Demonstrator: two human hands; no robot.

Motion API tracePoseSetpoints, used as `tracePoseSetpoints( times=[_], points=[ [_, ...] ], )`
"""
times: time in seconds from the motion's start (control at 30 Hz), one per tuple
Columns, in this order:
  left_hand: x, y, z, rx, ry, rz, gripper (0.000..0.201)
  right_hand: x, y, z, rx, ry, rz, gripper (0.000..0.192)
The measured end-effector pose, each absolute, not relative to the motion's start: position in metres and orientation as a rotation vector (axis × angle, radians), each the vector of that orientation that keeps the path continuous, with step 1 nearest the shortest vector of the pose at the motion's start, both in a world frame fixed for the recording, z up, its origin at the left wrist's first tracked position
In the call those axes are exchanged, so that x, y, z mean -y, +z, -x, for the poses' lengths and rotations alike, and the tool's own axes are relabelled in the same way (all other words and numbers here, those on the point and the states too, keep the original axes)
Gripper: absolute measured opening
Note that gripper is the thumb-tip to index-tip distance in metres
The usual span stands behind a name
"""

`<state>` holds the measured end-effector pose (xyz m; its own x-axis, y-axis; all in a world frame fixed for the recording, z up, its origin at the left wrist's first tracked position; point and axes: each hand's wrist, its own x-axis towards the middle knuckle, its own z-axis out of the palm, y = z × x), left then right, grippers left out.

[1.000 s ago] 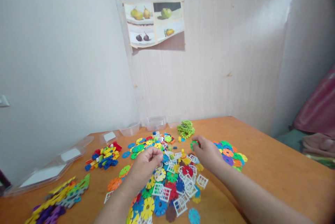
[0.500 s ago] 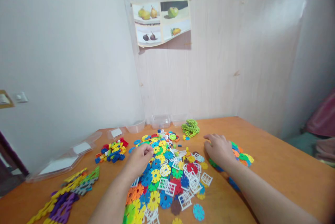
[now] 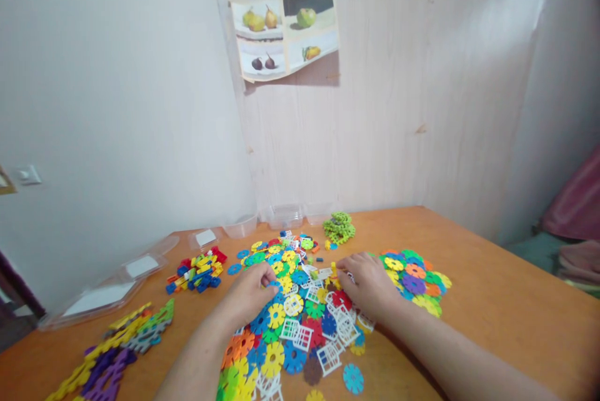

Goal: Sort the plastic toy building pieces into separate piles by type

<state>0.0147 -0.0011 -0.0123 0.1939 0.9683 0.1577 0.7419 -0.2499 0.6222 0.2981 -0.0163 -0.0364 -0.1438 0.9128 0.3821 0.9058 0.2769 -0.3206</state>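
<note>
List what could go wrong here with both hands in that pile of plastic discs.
The right hand and its forearm lie close beside the sorted disc pile, so a sweep may scatter it. The left hand rests on the mixed pile, where white lattice pieces overlap discs and may snag. Discs near the table edge might slide off.

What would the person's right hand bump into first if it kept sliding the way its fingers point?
Probably the small yellow plastic piece just beyond the right hand, then the loose coloured gear discs; depth is hard to judge.
</note>
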Motion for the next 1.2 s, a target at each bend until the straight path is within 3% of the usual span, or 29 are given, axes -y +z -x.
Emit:
tracePoseSetpoints(
  times=[0.2,0.43,0.57,0.87,1.2],
  points=[
    [0.008,-0.004,-0.034,-1.318,0.947,-1.805,0.019,0.034,-0.028,-0.284,2.046,0.043,1.359,0.028],
    [0.027,0.000,-0.062,-1.046,0.853,-1.683,0.025,0.054,-0.027,-0.262,2.025,0.305,1.197,0.042],
    [0.030,-0.005,-0.068,-0.992,0.833,-1.617,0.031,0.049,-0.028,-0.261,2.045,0.443,1.178,0.030],
    [0.010,-0.004,-0.042,-1.387,1.077,-1.659,0.028,-0.001,-0.018,-0.343,1.571,0.009,1.894,0.039],
    [-0.005,-0.010,-0.017,-1.587,1.107,-1.724,0.031,-0.012,-0.029,-0.373,1.519,-0.022,2.217,0.043]
  ],
)
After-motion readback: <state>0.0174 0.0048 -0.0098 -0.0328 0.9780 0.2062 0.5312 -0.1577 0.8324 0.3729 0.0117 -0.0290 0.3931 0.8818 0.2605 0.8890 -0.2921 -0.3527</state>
